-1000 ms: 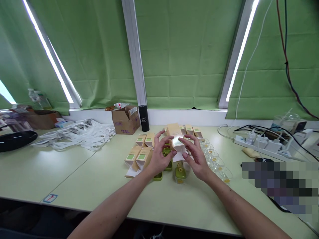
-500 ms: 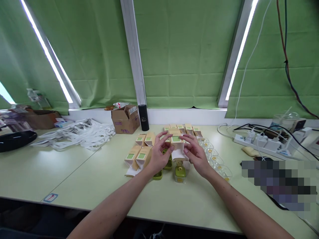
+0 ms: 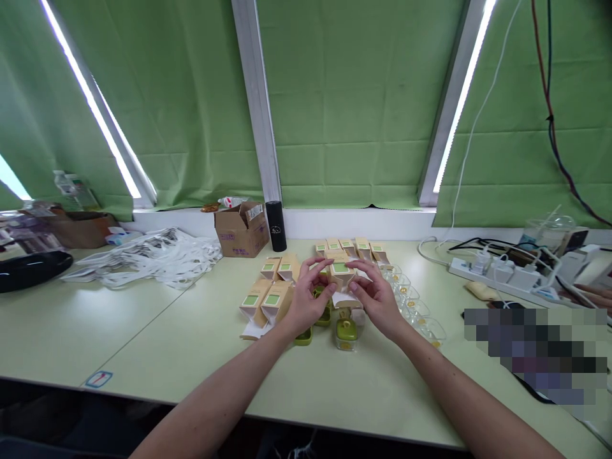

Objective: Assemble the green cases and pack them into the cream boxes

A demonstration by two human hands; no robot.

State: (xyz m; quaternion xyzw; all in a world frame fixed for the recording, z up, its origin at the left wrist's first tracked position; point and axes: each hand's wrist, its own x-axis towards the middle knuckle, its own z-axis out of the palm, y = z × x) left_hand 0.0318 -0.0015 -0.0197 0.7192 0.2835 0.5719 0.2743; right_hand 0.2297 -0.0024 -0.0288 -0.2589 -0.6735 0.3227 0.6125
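Note:
Between my two hands is a small kraft paper box [image 3: 341, 270] with a green label and a white flap hanging open toward me. My left hand [image 3: 310, 293] grips its left side with thumb and fingers. On the right side, my right hand [image 3: 378, 294] holds it the same way. Just below the box stands a small clear jar with a green lid [image 3: 347, 331]. Green lids [image 3: 303, 336] lie partly hidden behind my left hand. More kraft boxes [image 3: 277, 301] stand to the left, and a further group [image 3: 362, 247] stands behind. Clear jars [image 3: 419, 309] line up on the right.
At the back are a cardboard carton [image 3: 241, 231] and a black cylinder [image 3: 276, 226]. White straps [image 3: 153, 255] are heaped at the left. A power strip [image 3: 507, 280] with plugs and cables lies right. Another person's hand [image 3: 593, 297] shows at the right edge.
The box in my hands has shifted very slightly, its white flap now a little lower-angled. Another person's hand has come into view at the right edge.

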